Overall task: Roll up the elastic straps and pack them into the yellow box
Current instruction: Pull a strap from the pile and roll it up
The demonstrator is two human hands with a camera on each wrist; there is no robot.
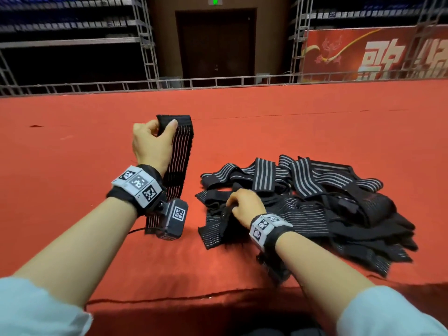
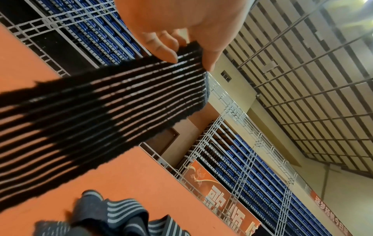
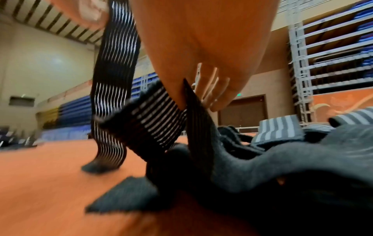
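My left hand (image 1: 155, 134) pinches the top end of a black elastic strap with thin pale lines (image 1: 180, 151) and holds it up, so it hangs to the red surface; the left wrist view shows thumb and fingers (image 2: 161, 46) clamped on that strap (image 2: 101, 103). My right hand (image 1: 242, 204) grips another thin-lined black strap (image 1: 215, 226) at the near left edge of a tangled pile of black and grey-striped straps (image 1: 315, 190). In the right wrist view my fingers (image 3: 214, 89) pinch this strap (image 3: 153, 121), with the hanging strap (image 3: 115, 79) behind. No yellow box is in view.
A red cloth surface (image 1: 291, 122) spreads wide around the pile, with its front edge (image 1: 169, 297) close to me. Metal railing (image 1: 218, 82) runs along the far edge, with a dark door (image 1: 215, 42), seating racks and a red banner (image 1: 363, 52) behind.
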